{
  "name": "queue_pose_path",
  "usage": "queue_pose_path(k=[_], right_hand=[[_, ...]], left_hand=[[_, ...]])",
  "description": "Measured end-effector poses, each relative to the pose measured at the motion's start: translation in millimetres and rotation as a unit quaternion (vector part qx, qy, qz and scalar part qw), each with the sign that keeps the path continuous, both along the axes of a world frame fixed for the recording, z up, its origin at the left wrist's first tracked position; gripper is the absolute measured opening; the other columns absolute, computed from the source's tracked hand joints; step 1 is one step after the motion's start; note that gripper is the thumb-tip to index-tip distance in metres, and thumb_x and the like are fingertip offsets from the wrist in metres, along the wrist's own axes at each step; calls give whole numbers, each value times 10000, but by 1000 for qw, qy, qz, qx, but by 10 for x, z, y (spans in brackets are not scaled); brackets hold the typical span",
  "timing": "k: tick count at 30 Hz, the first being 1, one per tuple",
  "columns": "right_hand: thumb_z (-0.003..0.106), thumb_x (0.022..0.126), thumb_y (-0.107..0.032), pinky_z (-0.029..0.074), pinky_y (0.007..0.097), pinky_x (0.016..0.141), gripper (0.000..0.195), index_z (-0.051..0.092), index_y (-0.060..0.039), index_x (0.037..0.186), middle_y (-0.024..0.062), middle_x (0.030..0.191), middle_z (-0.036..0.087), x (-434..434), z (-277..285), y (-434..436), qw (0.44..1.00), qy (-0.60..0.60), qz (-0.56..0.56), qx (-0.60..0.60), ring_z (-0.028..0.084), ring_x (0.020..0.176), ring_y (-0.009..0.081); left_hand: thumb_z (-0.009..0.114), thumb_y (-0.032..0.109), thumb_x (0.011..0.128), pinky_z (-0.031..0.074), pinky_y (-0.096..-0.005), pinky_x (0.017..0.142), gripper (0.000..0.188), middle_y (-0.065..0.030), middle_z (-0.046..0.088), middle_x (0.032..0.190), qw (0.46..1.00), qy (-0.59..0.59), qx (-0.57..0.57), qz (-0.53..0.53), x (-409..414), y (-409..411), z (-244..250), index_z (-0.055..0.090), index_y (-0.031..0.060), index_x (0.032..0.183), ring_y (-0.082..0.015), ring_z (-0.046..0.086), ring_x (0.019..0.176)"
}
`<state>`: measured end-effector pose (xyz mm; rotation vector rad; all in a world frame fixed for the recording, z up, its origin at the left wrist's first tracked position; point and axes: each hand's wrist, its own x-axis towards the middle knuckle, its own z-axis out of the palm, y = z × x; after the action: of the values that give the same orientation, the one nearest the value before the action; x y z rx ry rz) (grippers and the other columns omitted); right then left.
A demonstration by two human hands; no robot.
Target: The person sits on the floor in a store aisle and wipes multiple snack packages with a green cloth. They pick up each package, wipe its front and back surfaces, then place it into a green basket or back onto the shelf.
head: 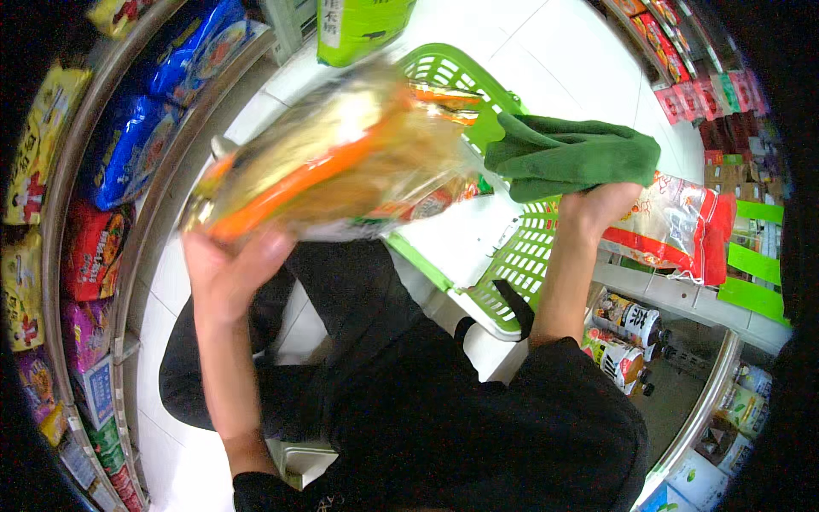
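Note:
My left hand (240, 265) grips the near end of a shiny gold and orange plastic food pack (320, 160), blurred and tilted over my knees. Clear film and more orange-striped packets show at its far end. Folded dark green cloth (576, 153) is held up in my right hand (595, 208); the fingers are mostly hidden beneath it. Between and beyond my arms stands a green plastic shopping basket (537, 256) with slotted sides and a black strap (512, 304). The pack covers part of the basket. Something white (457, 240) shows inside it.
Shelves on the left carry blue packs (131, 150), a red pack (99, 249) and yellow packs (48, 147). A bright green package (361, 29) stands ahead on white floor tiles. On the right are a red-and-white plastic bag (678, 224), bottled drinks (624, 320) and a curved shelf edge (694, 403).

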<state>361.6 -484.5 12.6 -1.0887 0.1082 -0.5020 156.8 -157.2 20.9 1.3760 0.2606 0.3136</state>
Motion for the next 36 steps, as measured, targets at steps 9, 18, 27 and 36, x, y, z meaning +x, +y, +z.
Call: queue_pose_path(k=[9,18,27,36], right_hand=[[403,1049,-399,571,386,735,402,651,-95,962,85,884,685,-60,9,-393,997,-38,35,57,666,773,223],[408,1051,-405,554,423,875,397,632,-83,1111,110,1011,690,-213,19,-220,991,27,60,121,675,922,258],[407,1038,-460,447,609,1047,548,546,-65,1391,160,1339,621,-138,-9,-401,878,-15,422,225,612,1188,355],[584,949,-541,505,529,971,595,606,-57,1295,181,1273,631,-968,-368,506,813,90,543,191,642,1091,318]], left_hand=[[830,91,807,537,-288,811,402,-61,705,1037,937,-10,260,-232,1231,-865,-223,655,0,1158,-137,655,919],[814,174,757,534,-399,868,396,-181,696,1075,847,174,443,-237,1632,-964,-477,658,35,1094,-344,672,973],[767,224,831,511,-440,916,396,-186,673,1086,869,-31,492,-32,1014,-797,-477,651,-2,1135,-372,635,1039],[865,332,755,420,-419,1100,905,-172,583,1354,970,-78,224,-60,56,-259,-79,412,43,1483,-315,556,1283]])
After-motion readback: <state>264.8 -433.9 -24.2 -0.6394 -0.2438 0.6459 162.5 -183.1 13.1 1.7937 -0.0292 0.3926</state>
